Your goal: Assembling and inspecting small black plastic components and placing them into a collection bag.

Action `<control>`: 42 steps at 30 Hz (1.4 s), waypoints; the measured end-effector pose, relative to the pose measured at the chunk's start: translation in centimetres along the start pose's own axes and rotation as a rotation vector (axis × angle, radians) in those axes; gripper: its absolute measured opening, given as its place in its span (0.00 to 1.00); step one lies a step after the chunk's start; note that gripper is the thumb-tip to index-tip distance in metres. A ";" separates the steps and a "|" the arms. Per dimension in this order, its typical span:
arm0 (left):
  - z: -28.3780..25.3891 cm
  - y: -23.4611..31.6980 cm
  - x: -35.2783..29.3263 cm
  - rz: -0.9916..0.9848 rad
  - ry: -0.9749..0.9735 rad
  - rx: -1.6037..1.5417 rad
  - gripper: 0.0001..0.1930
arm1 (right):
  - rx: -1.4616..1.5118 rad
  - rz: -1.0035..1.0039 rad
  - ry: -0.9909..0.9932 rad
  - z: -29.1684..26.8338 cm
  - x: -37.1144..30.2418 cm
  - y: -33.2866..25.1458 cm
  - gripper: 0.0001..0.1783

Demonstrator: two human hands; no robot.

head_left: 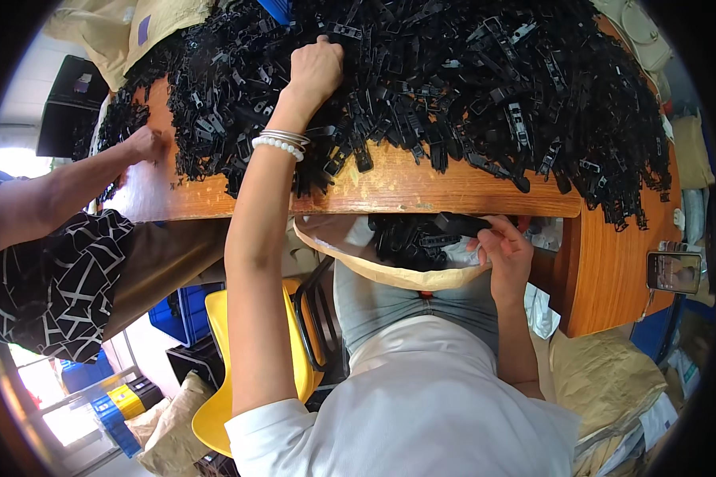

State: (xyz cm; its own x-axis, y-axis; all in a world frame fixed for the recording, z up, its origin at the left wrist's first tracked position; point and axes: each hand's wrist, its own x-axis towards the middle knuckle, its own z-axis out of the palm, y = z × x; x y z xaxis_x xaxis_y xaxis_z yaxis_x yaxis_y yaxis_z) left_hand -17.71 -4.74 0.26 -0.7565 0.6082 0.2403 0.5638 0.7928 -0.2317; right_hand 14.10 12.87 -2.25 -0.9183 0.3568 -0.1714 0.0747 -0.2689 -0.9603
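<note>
A wide heap of small black plastic parts (422,87) covers the table. My left hand (317,67) reaches far into it, with rings of bracelets on the wrist. Its fingers are curled down against the parts, and whatever they grip is hidden. Near the table's front edge, my right hand (505,253) pinches a black plastic part (461,224) with an elongated shape. That part is over the mouth of an open paper sack (390,274) on my lap, which holds more black parts (410,245).
A co-worker's hand (145,145) rests at the table's left side. A blue object (276,9) stands in the heap at the back. Brown sacks (605,374) lie at the lower right. A phone (674,272) is at the right edge. A yellow chair (215,405) stands left of me.
</note>
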 end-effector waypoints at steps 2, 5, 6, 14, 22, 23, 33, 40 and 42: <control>-0.3 -0.4 -0.6 0.044 0.053 -0.031 0.05 | 0.012 -0.004 0.011 -0.1 -0.1 0.0 0.12; -1.3 -0.7 -2.5 -0.002 0.233 -0.258 0.06 | 0.031 -0.018 0.016 -0.3 -0.3 0.1 0.12; -1.8 -0.4 -3.1 -0.093 0.354 -0.459 0.06 | 0.019 -0.015 0.012 -0.3 -0.2 0.0 0.12; -7.9 3.4 -7.1 -0.274 -0.094 -1.977 0.08 | -0.073 -0.087 -0.052 1.4 1.4 -2.5 0.12; -8.8 8.5 -11.5 -0.145 -0.288 -2.278 0.19 | -0.123 -0.384 -0.235 3.5 2.8 -4.5 0.12; -8.9 8.9 -11.8 -0.147 -0.289 -2.279 0.19 | -0.015 -0.321 -0.216 3.6 2.4 -4.5 0.12; -11.1 11.3 -14.4 -0.042 -0.022 -1.631 0.19 | -0.010 -0.258 -0.016 4.3 1.2 -4.3 0.13; -11.1 10.9 -15.2 -0.125 -0.203 -1.525 0.22 | -0.496 -0.558 -0.175 3.3 2.1 -4.7 0.19; -10.9 10.8 -15.5 0.000 -0.107 -1.405 0.21 | -0.545 -0.583 -0.181 3.4 2.1 -4.9 0.20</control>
State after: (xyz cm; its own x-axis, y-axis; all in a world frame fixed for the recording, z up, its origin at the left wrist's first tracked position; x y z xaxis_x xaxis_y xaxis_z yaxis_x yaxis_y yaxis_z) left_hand 3.70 -5.18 4.31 -0.7420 0.6526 0.1535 0.3713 0.2094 0.9046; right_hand 10.47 11.87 2.89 -0.9130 0.1425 0.3822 -0.2987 0.4043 -0.8645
